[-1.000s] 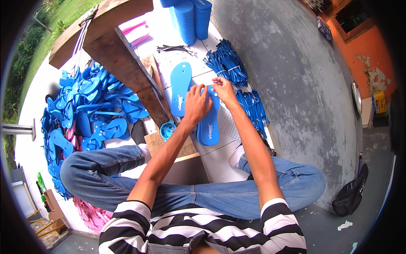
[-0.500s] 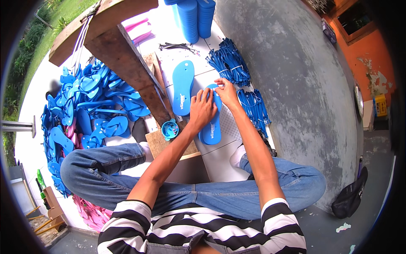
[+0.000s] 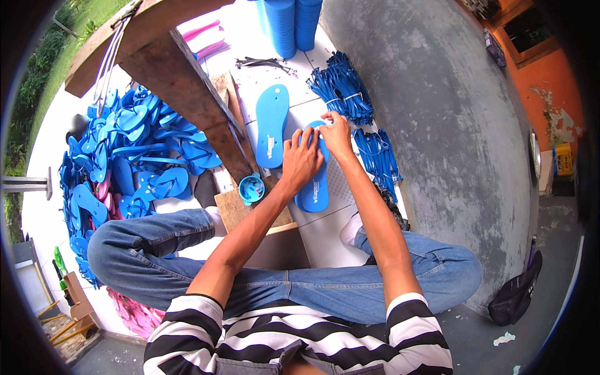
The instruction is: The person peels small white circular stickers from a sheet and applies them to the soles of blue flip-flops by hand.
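Note:
A blue flip-flop sole (image 3: 314,194) lies in front of me on the white tiles, its toe end partly under my hands. My left hand (image 3: 301,156) grips its upper part, with bent fingers across the top. At the toe end, my right hand (image 3: 337,134) has thumb and fingertips pinched together beside the left fingertips. Whatever is in that pinch is too small or hidden to make out. Just left of my hands rests a second blue sole (image 3: 272,125), with small holes visible. A small blue bowl (image 3: 252,189) holding little colourful bits stands on a wooden block (image 3: 231,209) near my left forearm.
Blue flip-flops (image 3: 134,156) are heaped at left beside a wooden post (image 3: 187,78). Bundled blue straps (image 3: 342,90) lie at right, near a grey wall (image 3: 437,137). Stacked blue soles (image 3: 279,28), black strips (image 3: 262,63) and pink pieces (image 3: 203,39) sit farther back.
Both hands stay at the sole's toe end, with only slight finger movement. The whole view has shifted a little.

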The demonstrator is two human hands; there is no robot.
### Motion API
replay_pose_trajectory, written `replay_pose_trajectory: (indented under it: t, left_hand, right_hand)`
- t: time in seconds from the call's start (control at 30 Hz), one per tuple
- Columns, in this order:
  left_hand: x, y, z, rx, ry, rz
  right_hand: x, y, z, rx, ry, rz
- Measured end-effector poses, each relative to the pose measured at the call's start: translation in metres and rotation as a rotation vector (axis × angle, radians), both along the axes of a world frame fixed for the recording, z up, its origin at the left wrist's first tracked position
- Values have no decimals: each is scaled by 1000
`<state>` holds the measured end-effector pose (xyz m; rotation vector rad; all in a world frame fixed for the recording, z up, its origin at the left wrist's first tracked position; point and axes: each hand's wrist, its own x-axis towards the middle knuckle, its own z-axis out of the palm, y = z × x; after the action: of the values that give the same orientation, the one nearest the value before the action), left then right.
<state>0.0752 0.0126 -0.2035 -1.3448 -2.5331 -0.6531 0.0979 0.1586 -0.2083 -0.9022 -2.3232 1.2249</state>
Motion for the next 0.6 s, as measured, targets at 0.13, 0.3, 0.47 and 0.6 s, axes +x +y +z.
replay_pose_trajectory:
  t: [0.13,0.3,0.47,0.6]
  left_hand:
    - [0,1,-2,-32,24,10]
    - [0,5,-4,-131,3,41]
    - [-5,8,-5,-146,-52,40]
    - [1,16,6,-108,-154,40]
  right_hand:
    - [0,-2,7,28,-58,-3]
    - [-5,-5,12,50,-95,-11]
    - [-10,7,27,94,2,-33]
    - [-9,21,32,30,85,-87]
